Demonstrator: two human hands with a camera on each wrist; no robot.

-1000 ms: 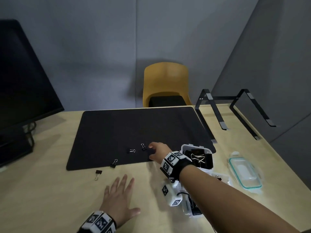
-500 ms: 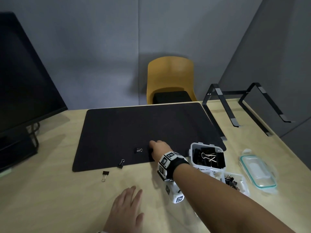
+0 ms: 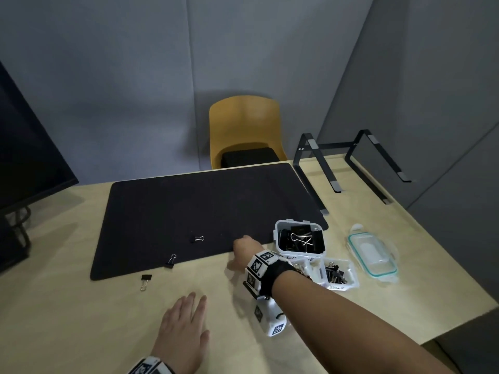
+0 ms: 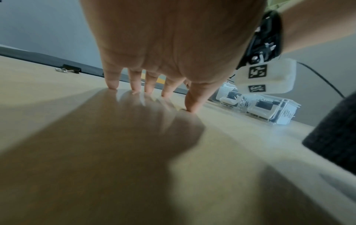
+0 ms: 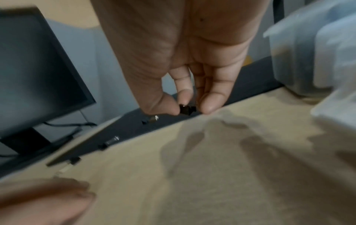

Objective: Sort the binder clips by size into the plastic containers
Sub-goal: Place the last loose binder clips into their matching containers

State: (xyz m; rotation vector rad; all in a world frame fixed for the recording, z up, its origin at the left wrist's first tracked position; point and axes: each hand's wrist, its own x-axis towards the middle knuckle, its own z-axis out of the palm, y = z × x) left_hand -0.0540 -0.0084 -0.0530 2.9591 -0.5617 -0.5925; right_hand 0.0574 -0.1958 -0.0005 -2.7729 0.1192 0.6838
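1. Monitor (image 3: 24, 147): standing at the counter's (image 3: 54, 306) 9 o'clock edge, screen dark.
2. Loose binder clip (image 3: 145, 279): lying on bare counter just off the near left corner of the black mat (image 3: 189, 206), at roughly 11 o'clock from the left hand.
3. Left hand (image 3: 183, 333): lying palm-down on the counter at 6 o'clock, fingers straight and spread, grasping nothing; the left wrist view is showing the fingertips (image 4: 112, 85) touching the surface.
4. Two more clips: one (image 3: 170, 261) sitting at the mat's near edge, one (image 3: 198, 238) lying further in on the mat.
5. Right hand (image 3: 243, 252): hovering over the mat's near edge, thumb and fingertips pinching a small black clip (image 5: 185, 109), as the right wrist view is showing.
6. Large plastic container (image 3: 280, 247): sitting at 3 o'clock of the right hand, holding big black clips.
7. Small plastic container (image 3: 353, 279): sitting just nearer, holding small clips.
8. Lid (image 3: 372, 252): lying at 3 o'clock of the containers.
9. Laptop stand (image 3: 348, 163): standing at 1 o'clock.
10. Yellow chair (image 3: 243, 125): standing beyond the counter at 12 o'clock.
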